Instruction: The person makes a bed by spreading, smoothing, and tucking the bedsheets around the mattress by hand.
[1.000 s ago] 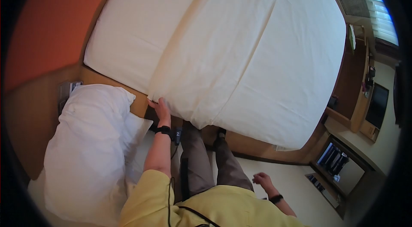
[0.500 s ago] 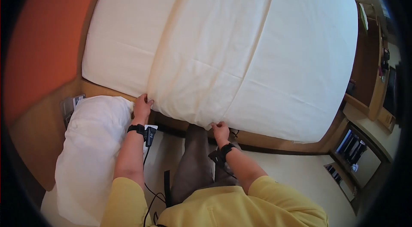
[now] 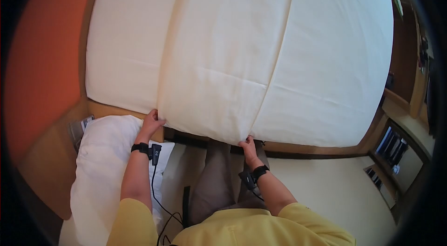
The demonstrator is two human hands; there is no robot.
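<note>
A white duvet (image 3: 219,50) lies across the bed, its folded layer running from the far side to the near edge. My left hand (image 3: 151,122) pinches the near left corner of that layer between thumb and fingers. Further right, my right hand (image 3: 250,148) grips the hem where a crease meets the near edge. Between the two hands the hem is stretched fairly straight. Flat white bedding (image 3: 121,46) covers the mattress left of the fold. Both wrists carry black straps with small devices.
Beside my left arm rests a white pillow (image 3: 104,153). An orange headboard panel (image 3: 46,50) rises at the left, next to a wooden side panel (image 3: 44,164). At the right are a wooden desk (image 3: 402,60) and a mirror (image 3: 396,153). A black cable (image 3: 153,190) hangs by my left arm.
My right hand has shifted right along the hem, farther from my left hand. The near edge between them, earlier bunched and sagging, is now straighter and smoother. Both hands keep their grip.
</note>
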